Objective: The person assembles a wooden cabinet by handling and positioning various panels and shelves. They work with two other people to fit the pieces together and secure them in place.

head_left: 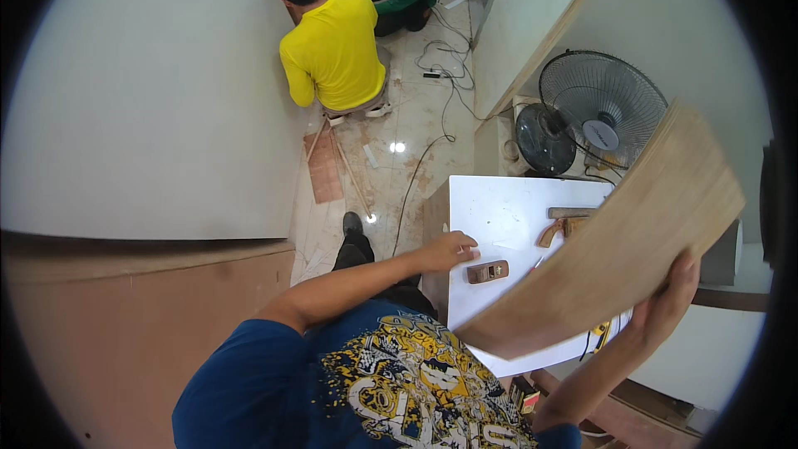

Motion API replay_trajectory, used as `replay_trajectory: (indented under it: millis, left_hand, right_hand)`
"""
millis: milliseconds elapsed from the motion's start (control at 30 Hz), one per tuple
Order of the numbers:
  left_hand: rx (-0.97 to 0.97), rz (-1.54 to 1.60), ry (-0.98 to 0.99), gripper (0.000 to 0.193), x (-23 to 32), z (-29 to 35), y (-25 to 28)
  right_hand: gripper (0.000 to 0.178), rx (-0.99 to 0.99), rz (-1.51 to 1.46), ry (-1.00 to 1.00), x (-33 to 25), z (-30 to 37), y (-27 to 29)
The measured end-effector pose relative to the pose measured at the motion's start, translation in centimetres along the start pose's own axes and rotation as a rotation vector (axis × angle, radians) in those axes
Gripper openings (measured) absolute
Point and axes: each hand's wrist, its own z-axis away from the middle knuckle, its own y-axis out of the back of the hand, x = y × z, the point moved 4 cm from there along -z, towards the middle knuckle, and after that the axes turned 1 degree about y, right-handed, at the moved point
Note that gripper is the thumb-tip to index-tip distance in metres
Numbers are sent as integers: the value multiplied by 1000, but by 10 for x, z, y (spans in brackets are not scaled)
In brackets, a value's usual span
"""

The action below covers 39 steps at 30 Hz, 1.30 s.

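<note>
The right hand (pixel 673 287) gripped the edge of a wooden board (pixel 611 237), which slanted toward the left over the white desk (pixel 499 212). The left hand (pixel 449 251), loosely curled and seemingly empty, was just left of a hand plane (pixel 488 272). Farther out, between the hands, lay a wooden handle (pixel 549 234); beyond the right hand stood a fan (pixel 600 133), beyond the left crouched a co-worker (pixel 341 54).

Lt-brn wd board (pixel 615 241), tilted

Bright light (glare on the floor (pixel 416 120))
</note>
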Motion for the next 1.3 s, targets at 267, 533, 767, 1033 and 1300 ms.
replay_trajectory:
  millis: [267,533,767,1033,1300]
  left_hand:
    - [-135,1778,32,94,24,83,187]
    - [812,1375,-14,49,-82,174,366]
    - [1137,1196,110,24,-144,212,412]
    - [1180,1140,256,28,-185,216,453]
    - [1450,858,307,24,-140,157,519]
  right_hand:
    - [41,193,-334,-98,128,-112,-171]
    - [51,231,-529,-373,290,-88,-337]
    - [57,74,-276,-228,254,-124,-384]
    - [37,-396,850,36,306,-186,-407]
    - [67,-428,606,-518,432,-262,-418]
